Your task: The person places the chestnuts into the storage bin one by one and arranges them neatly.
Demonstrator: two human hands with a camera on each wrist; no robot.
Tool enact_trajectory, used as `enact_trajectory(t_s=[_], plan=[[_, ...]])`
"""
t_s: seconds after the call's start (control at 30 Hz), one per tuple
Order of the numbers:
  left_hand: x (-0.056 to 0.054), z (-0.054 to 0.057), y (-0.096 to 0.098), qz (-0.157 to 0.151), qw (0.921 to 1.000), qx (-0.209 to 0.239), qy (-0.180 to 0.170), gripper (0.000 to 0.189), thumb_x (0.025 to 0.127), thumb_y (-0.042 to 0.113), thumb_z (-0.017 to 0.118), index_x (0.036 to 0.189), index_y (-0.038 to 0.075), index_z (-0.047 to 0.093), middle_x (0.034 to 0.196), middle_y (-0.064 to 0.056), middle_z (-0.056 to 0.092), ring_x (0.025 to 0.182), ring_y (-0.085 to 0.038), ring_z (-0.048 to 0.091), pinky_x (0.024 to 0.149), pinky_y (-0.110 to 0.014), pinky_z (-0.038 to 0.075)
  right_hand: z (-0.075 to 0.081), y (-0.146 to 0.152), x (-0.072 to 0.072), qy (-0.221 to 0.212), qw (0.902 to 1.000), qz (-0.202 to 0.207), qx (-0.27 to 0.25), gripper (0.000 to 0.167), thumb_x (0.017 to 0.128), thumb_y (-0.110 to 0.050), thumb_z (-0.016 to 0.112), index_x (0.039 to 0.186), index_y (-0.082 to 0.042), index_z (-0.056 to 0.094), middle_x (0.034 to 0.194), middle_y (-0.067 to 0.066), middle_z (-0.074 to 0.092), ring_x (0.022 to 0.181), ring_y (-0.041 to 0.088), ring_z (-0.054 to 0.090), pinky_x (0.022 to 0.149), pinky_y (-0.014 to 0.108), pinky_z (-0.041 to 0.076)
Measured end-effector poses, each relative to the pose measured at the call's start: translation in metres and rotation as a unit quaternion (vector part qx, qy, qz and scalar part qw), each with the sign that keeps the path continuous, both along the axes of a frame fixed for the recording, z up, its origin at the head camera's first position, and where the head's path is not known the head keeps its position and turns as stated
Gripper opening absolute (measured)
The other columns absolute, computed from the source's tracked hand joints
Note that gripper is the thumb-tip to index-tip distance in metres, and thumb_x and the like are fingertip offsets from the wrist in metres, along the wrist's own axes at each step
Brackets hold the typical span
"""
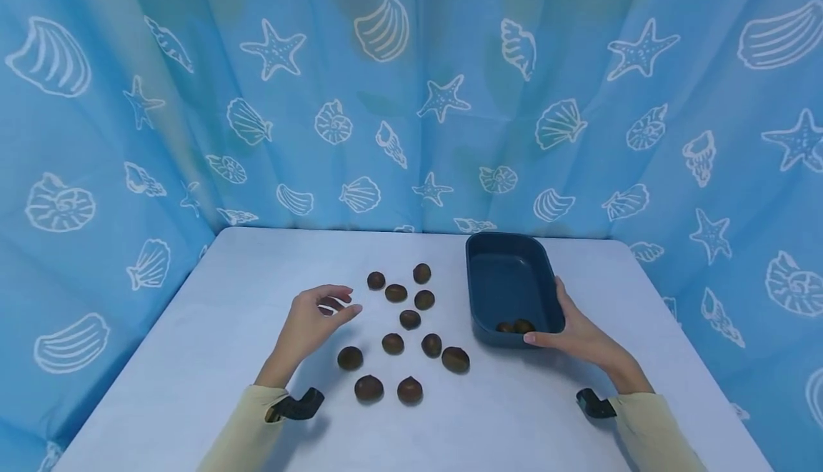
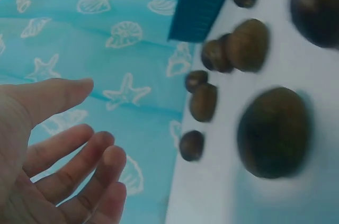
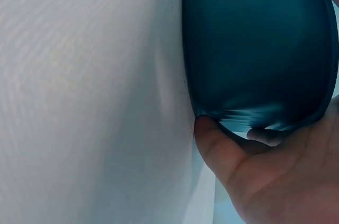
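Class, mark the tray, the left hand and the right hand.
tray (image 1: 508,283), head view, bare floor inside.
left hand (image 1: 313,322), head view, back of hand.
right hand (image 1: 579,329), head view, back of hand.

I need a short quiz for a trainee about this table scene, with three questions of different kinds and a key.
1. True or false: the left hand holds a chestnut.
2. Which hand grips the blue tray? A) left B) right
3. Fill in: chestnuts already lie in the tray at its ____ end, near or far from the person.

Key: 1 false, its fingers are empty above the table. 2 B. 3 near; the loose chestnuts lie left of the tray.
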State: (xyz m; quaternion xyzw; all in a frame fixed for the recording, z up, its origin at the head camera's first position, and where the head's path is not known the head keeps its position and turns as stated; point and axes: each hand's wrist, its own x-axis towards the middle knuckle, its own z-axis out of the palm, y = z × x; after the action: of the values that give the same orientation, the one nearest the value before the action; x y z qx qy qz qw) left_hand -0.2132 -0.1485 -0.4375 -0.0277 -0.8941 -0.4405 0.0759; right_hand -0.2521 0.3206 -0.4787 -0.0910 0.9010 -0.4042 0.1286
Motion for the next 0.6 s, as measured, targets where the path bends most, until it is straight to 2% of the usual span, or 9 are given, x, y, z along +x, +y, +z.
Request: enact_trajectory(t_s=[0.17, 0.33, 0.6], plan=[[0.006, -0.007, -0.005, 0.011, 0.9995, -0.018, -0.021, 0.041, 0.088, 0.03, 0.083, 0.122, 0.009, 0.074, 0.11, -0.008, 0.076, 0.097, -0.022, 0.071, 0.085, -0.039, 0.06, 0.0, 0.0, -0.003, 0.014, 0.9997, 0.006, -0.018, 0.133, 0.085, -0.042, 0.08, 0.162, -0.02, -0.026, 0.173, 0.025, -0.01, 0.155, 0.057, 0.005, 0.113, 0.084, 0.018], [0.012, -0.016, -0.007, 0.012, 0.9979, -0.042, -0.048, 0.042, 0.087, 0.03, 0.083, 0.121, 0.008, 0.074, 0.104, -0.005, 0.076, 0.093, -0.018, 0.071, 0.083, -0.037, 0.059, 0.001, 0.001, -0.003, 0.002, 1.0, -0.003, 0.007, 0.136, 0.084, -0.047, 0.081, 0.161, -0.015, -0.027, 0.172, 0.027, -0.013, 0.155, 0.059, 0.002, 0.114, 0.082, 0.017], [0.022, -0.026, -0.01, 0.003, 0.9948, -0.072, -0.072, 0.042, 0.085, 0.03, 0.084, 0.119, 0.008, 0.074, 0.105, -0.004, 0.076, 0.091, -0.017, 0.071, 0.076, -0.035, 0.058, 0.004, -0.001, 0.001, -0.011, 0.9998, -0.012, 0.012, 0.138, 0.083, -0.049, 0.081, 0.16, -0.016, -0.028, 0.171, 0.027, -0.014, 0.155, 0.06, 0.001, 0.115, 0.082, 0.017]])
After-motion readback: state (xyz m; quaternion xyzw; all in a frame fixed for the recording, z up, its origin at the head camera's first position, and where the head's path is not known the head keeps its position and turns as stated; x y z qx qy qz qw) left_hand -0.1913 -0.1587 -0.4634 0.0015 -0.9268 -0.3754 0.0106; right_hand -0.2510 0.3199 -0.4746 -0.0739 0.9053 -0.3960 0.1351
